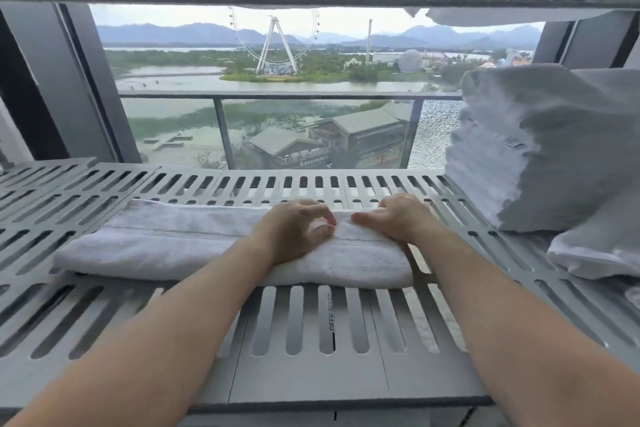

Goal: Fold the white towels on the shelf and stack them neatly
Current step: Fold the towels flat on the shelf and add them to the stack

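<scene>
A folded white towel (180, 246) lies across the slatted shelf (311, 322) (a towel stack (540, 149) sits right). The left hand (294, 229) pinches its top layer; the right hand (394, 218) rests on its far edge, grip unclear.

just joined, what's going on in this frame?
A person is folding a white towel on a slatted grey shelf. The towel lies across the shelf as a long folded strip. Both hands are near its right end: the left hand has its fingers curled into the fabric, and the right hand rests on it with its fingertips out of sight. A stack of folded towels stands at the right; this one has not joined it yet.
</scene>
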